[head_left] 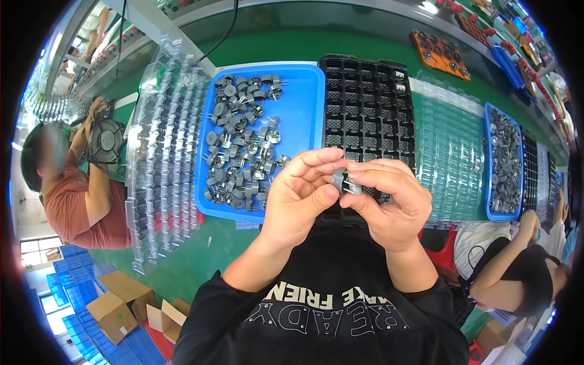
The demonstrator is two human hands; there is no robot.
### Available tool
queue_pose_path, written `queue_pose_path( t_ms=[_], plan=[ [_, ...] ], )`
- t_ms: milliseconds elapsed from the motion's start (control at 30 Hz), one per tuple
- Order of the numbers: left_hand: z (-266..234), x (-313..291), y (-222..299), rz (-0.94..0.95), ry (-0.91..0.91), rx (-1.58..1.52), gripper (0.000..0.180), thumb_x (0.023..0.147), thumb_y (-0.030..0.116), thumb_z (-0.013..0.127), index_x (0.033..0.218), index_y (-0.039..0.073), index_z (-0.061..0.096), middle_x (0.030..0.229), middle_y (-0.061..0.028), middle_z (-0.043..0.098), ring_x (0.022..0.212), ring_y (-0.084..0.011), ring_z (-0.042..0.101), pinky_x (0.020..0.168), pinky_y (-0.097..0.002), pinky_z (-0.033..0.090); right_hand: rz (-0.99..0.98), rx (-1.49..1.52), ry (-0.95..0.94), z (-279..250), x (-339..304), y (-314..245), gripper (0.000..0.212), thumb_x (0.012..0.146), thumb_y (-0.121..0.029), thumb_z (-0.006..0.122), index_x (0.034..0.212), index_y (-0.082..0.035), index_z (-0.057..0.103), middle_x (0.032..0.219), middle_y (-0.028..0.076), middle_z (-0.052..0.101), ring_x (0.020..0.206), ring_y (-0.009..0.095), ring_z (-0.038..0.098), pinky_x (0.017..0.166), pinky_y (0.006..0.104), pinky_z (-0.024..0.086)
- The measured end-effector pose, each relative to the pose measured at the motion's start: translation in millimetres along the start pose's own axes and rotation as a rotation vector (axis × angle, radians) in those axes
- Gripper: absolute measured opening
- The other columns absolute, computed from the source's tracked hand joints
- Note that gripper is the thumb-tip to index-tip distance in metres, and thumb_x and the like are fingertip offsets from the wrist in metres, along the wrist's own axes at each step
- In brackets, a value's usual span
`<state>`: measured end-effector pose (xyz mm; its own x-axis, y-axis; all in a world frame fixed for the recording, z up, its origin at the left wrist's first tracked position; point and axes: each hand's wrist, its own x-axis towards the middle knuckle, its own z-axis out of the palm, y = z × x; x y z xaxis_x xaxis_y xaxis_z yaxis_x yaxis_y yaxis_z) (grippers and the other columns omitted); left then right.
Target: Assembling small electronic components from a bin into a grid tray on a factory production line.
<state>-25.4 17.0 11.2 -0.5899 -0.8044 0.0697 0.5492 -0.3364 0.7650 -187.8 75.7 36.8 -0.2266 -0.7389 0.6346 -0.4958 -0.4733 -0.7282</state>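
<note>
Just in front of my chest, both hands meet at a small round grey component with metal pins [347, 182]. My right hand [394, 201] pinches it between thumb and fingers. On its other side, my left hand [298, 198] is curled with thumb and fingertips against it; part of the component is hidden by the fingers. Behind my left hand lies a shallow blue tray [298, 103] with many similar grey pinned components [240, 131] heaped toward its left side. A black compartment tray [365, 109] is just beyond my hands, its near end covered by them.
Clear plastic trays [164, 146] stand at the left, and more [450, 146] lie at the right. Farther right is another blue tray of components [505, 170]. An orange fixture board [441, 55] sits at the back. One person [91, 188] works at left, another [517, 267] at right.
</note>
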Motion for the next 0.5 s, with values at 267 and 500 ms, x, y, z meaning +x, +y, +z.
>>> queue_pose_path(
  t_ms=[267, 500],
  plan=[
    [0.4, -2.9, -0.8, -0.033, 0.024, -0.027, 0.055, 0.090, 0.010, 0.077, 0.137, -0.004, 0.052, 0.130, -0.0177, 0.064, 0.125, -0.0234, 0.060, 0.108, -0.0371, 0.047, -0.020, -0.003, 0.006, 3.1, -4.3, 0.7, 0.037, 0.067, -0.017, 0.093, 0.095, -0.002, 0.074, 0.096, 0.012, 0.077, 0.089, 0.026, 0.071, 0.081, 0.0356, 0.055],
    [-5.3, -4.6, 0.6, -0.031, 0.027, 0.027, 0.054, 0.089, 0.008, 0.078, 0.136, -0.006, 0.054, 0.130, -0.0195, 0.065, 0.120, -0.0232, 0.064, 0.101, -0.0340, 0.053, -0.003, 0.000, 0.017, 4.3, -5.5, 3.3, 0.035, 0.066, -0.015, 0.092, 0.096, -0.004, 0.076, 0.094, 0.007, 0.077, 0.088, 0.023, 0.071, 0.077, 0.0327, 0.055]
  ],
)
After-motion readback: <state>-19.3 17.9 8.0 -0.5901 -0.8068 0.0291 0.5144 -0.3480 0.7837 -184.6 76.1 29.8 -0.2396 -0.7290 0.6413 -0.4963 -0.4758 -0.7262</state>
